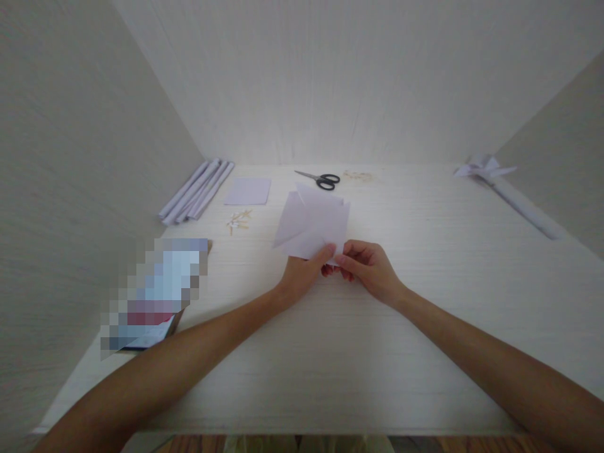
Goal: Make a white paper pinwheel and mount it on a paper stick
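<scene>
A square sheet of pale paper [321, 220], with slits running in from its corners, is held up above the middle of the table. My left hand [304, 270] grips its lower edge, thumb on top and fingers hidden underneath. At the lower right corner, my right hand [370, 267] pinches the paper between thumb and fingers. Just beyond the sheet lie scissors [325, 181] with black handles. Far to the right rests a paper pinwheel [486, 168] on a rolled paper stick [526, 211].
Several rolled paper tubes [198, 192] lie at the back left beside a flat paper square [248, 191]. Small yellowish sticks [239, 221] are scattered nearer me, with more thin bits [357, 176] behind the scissors. A blurred-out screen device [160, 289] sits at left. Walls enclose the table [425, 377].
</scene>
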A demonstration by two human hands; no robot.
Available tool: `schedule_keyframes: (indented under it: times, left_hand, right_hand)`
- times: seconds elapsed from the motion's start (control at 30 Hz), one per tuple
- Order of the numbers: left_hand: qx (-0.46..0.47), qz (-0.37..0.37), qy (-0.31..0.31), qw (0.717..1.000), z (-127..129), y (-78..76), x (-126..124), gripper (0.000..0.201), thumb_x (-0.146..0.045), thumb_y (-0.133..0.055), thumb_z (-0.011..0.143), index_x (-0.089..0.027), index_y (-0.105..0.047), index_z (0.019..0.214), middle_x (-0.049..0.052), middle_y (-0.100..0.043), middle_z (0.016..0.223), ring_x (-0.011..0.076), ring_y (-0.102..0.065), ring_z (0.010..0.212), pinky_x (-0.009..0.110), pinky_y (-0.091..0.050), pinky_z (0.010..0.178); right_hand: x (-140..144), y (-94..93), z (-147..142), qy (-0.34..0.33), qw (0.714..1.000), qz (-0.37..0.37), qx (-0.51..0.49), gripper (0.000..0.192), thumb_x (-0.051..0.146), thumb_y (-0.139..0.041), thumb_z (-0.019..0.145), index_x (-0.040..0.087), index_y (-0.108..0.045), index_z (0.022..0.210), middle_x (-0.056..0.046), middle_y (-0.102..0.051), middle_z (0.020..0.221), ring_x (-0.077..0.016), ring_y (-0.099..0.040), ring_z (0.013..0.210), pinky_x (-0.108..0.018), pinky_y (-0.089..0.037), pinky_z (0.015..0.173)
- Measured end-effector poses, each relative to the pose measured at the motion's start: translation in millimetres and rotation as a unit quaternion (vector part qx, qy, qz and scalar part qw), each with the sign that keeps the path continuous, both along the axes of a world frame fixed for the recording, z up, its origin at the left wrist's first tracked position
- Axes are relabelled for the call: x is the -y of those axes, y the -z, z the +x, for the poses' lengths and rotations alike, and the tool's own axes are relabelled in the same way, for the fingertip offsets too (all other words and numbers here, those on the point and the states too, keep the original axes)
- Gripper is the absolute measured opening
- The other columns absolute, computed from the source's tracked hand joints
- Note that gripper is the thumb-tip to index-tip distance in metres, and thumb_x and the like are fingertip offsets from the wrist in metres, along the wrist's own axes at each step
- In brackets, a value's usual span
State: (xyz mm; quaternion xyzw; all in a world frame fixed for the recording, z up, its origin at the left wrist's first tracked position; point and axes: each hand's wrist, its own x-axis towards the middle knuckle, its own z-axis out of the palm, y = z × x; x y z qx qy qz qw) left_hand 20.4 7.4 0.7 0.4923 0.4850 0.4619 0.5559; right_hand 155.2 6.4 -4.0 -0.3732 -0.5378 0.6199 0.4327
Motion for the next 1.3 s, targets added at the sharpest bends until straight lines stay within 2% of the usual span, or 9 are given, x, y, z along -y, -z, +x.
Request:
schedule_keyframes:
  times: [0.13, 0.37, 0.63, 0.87, 1.03, 1.17, 1.3]
  left_hand:
    - [-0.005, -0.017, 0.007, 1.0, 0.5, -3.3, 1.4, 0.023, -0.032, -0.054, 0.069, -0.015, -0.052, 0.054, -0.003, -0.052, 0.047, 0.0069, -0.047, 0.042, 0.019, -0.039, 0.042]
    - [0.004, -0.012, 0.015, 1.0, 0.7, -1.7, 0.5, 0.02, -0.031, -0.055, 0.068, -0.015, -0.052, 0.057, -0.003, -0.054, 0.049, 0.007, -0.047, 0.042, 0.02, -0.039, 0.042]
    - [-0.017, -0.007, -0.008, 1.0, -0.4, -1.4, 1.4, 0.022, -0.034, -0.056, 0.067, -0.016, -0.051, 0.057, -0.003, -0.052, 0.049, 0.0075, -0.046, 0.041, 0.021, -0.039, 0.043]
    - [-0.013, -0.003, -0.004, 1.0, 1.1, -2.3, 0.6, 0.024, -0.032, -0.053, 0.069, -0.016, -0.05, 0.053, -0.004, -0.049, 0.044, 0.0075, -0.046, 0.041, 0.021, -0.039, 0.044]
    - [-0.025, 0.014, -0.003, 1.0, 0.2, -1.0, 0.6, 0.027, -0.033, -0.056, 0.068, -0.016, -0.049, 0.048, -0.003, -0.049, 0.044, 0.0072, -0.046, 0.042, 0.02, -0.039, 0.043]
    - [-0.016, 0.03, -0.047, 0.998, -0.8, 0.8, -3.3, 0.022, -0.035, -0.061, 0.063, -0.014, -0.057, 0.059, -0.001, -0.057, 0.054, 0.0089, -0.051, 0.049, 0.021, -0.044, 0.048]
    - [0.067, 0.031, -0.126, 0.989, -3.6, 4.8, -12.8, 0.031, -0.038, -0.065, 0.059, -0.012, -0.061, 0.077, 0.004, -0.063, 0.073, 0.012, -0.057, 0.062, 0.024, -0.049, 0.055]
  right_hand:
    - [0.6, -1.8, 0.1, -0.002, 0.999, 0.023, 0.047, 0.026, 0.034, -0.06, 0.071, 0.015, -0.048, 0.058, 0.005, -0.048, 0.045, -0.0045, -0.04, 0.04, -0.018, -0.029, 0.04]
    - [1.2, -2.2, 1.0, -0.008, 0.997, 0.051, 0.06, 0.029, 0.039, -0.057, 0.071, 0.017, -0.044, 0.059, 0.004, -0.048, 0.05, -0.005, -0.04, 0.041, -0.019, -0.03, 0.039]
    - [3.6, 1.0, 0.9, 0.0, 0.995, 0.059, 0.077, 0.026, 0.036, -0.052, 0.076, 0.018, -0.041, 0.061, 0.005, -0.047, 0.047, -0.0059, -0.041, 0.041, -0.019, -0.032, 0.041]
    - [5.7, -3.5, -1.7, 0.002, 0.997, 0.041, 0.059, 0.026, 0.037, -0.053, 0.076, 0.018, -0.041, 0.062, 0.005, -0.051, 0.05, -0.0061, -0.044, 0.041, -0.019, -0.033, 0.04]
    - [4.1, -4.9, -2.5, -0.003, 0.994, 0.041, 0.1, 0.025, 0.037, -0.059, 0.07, 0.016, -0.048, 0.065, -0.001, -0.058, 0.061, -0.0061, -0.044, 0.044, -0.02, -0.033, 0.04]
    - [1.7, -2.3, -2.4, 0.02, 0.995, 0.039, 0.088, 0.023, 0.037, -0.06, 0.07, 0.016, -0.05, 0.068, 0.002, -0.055, 0.056, -0.0055, -0.042, 0.043, -0.019, -0.034, 0.04]
    - [1.2, -1.6, -3.5, 0.055, 0.994, 0.037, 0.082, 0.022, 0.035, -0.061, 0.068, 0.016, -0.051, 0.067, 0.005, -0.047, 0.049, -0.0052, -0.042, 0.04, -0.019, -0.034, 0.038]
